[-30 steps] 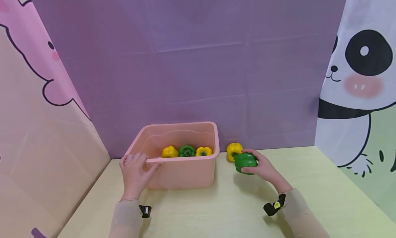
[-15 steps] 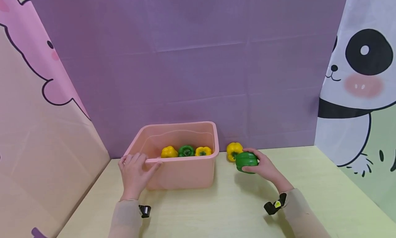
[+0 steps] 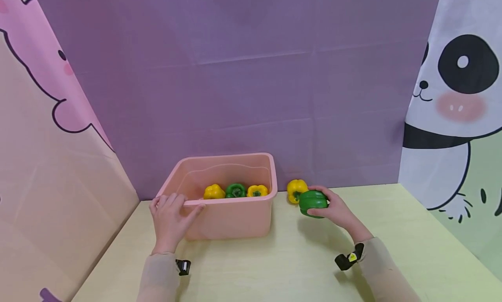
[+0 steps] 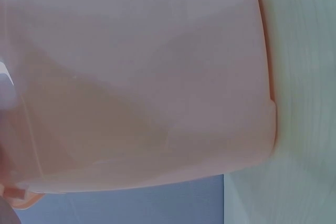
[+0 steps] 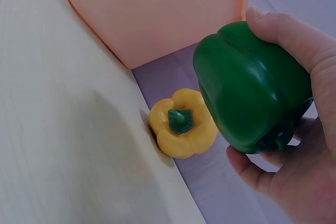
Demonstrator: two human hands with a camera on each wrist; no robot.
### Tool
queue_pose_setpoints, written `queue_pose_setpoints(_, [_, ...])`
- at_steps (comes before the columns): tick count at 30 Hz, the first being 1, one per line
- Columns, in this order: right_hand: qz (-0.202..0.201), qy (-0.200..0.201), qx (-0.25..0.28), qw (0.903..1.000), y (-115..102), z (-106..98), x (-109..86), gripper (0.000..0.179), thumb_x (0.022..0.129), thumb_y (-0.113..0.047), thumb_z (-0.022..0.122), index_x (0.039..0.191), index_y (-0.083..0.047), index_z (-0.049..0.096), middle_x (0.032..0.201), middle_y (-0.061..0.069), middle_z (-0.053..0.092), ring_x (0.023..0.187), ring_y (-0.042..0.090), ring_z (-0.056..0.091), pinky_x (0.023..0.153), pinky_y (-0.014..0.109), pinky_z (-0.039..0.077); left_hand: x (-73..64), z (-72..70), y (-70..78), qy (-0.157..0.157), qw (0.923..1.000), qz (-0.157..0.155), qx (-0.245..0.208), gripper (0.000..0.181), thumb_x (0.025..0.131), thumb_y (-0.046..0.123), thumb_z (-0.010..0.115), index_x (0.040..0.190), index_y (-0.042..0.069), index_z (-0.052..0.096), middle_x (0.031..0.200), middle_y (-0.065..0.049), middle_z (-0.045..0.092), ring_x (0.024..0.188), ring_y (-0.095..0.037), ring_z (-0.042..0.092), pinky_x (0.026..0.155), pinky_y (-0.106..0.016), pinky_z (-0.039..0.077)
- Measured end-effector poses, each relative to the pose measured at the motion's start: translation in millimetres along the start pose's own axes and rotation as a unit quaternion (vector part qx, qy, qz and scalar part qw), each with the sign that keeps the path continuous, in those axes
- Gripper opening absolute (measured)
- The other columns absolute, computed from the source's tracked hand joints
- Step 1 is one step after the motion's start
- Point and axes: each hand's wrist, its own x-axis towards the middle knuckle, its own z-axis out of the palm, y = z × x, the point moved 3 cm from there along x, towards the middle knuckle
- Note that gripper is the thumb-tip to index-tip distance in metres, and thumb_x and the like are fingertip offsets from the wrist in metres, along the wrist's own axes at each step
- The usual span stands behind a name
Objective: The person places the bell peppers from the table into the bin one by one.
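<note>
A green bell pepper [image 3: 312,202] is gripped in my right hand [image 3: 338,211], held above the table between thumb and fingers. Just behind it a yellow bell pepper [image 5: 181,127] rests on the table near the purple backdrop, its green stem facing the right wrist camera. My left hand [image 3: 168,219] grips the near left part of the rim of a pink plastic bin [image 3: 231,217], thumb on the outer front side and fingers over the edge. Inside the bin lie a yellow pepper [image 3: 214,191], a green pepper [image 3: 235,190] and another yellow pepper [image 3: 257,191]; their lower parts are hidden.
The pale wooden table [image 3: 259,271] meets a purple backdrop [image 3: 251,75] just behind the bin. At the right hangs a panda-printed cloth [image 3: 451,110]; a beige and pink printed cloth [image 3: 59,184] borders the left side.
My right hand has lifted very slightly and shifted a touch to the right with the green bell pepper. The left hand stays on the bin's rim.
</note>
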Motion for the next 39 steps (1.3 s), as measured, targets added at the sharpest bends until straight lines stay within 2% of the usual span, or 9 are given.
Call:
queue_pose_setpoints(12, [-0.012, -0.004, 0.012, 0.9999, 0, -1, -0.3, 0.067, 0.077, -0.021, 0.083, 0.135, -0.012, 0.050, 0.123, 0.019, 0.052, 0.100, 0.033, 0.053, 0.076, 0.038, 0.051, -1.3, -1.1, -0.1, -0.010, 0.9999, -0.006, 0.006, 0.058, 0.084, 0.068, 0.056, 0.078, 0.010, 0.054, 0.073, -0.004, 0.050, 0.078, -0.029, 0.043, 0.093, -0.059, 0.020])
queue_pose_setpoints(22, [-0.003, -0.002, 0.012, 0.9999, -7, -2, 0.0, 0.068, 0.078, -0.021, 0.082, 0.136, -0.012, 0.049, 0.125, 0.020, 0.051, 0.102, 0.034, 0.053, 0.076, 0.038, 0.051, 0.9, -1.8, -0.1, -0.010, 0.9999, -0.006, 0.001, 0.047, 0.081, 0.056, 0.068, 0.078, 0.012, 0.054, 0.073, -0.002, 0.050, 0.079, -0.027, 0.043, 0.094, -0.058, 0.020])
queue_pose_setpoints(32, [-0.021, -0.007, 0.022, 0.9995, -16, -3, 3.4, 0.067, 0.078, -0.020, 0.081, 0.136, -0.011, 0.049, 0.127, 0.020, 0.050, 0.103, 0.035, 0.052, 0.078, 0.039, 0.050, 1.5, 0.8, -0.5, -0.013, 0.9999, -0.009, 0.000, 0.048, 0.081, 0.057, 0.068, 0.077, 0.011, 0.053, 0.072, -0.002, 0.048, 0.078, -0.028, 0.042, 0.093, -0.058, 0.021])
queue_pose_setpoints(39, [-0.026, -0.007, 0.024, 0.9994, -16, -5, 4.5, 0.066, 0.078, -0.019, 0.081, 0.136, -0.011, 0.050, 0.127, 0.020, 0.051, 0.103, 0.035, 0.052, 0.078, 0.039, 0.050, -0.8, 1.1, -0.2, -0.016, 0.9998, -0.012, 0.001, 0.044, 0.078, 0.051, 0.072, 0.077, 0.011, 0.052, 0.072, -0.003, 0.047, 0.078, -0.028, 0.042, 0.094, -0.059, 0.020])
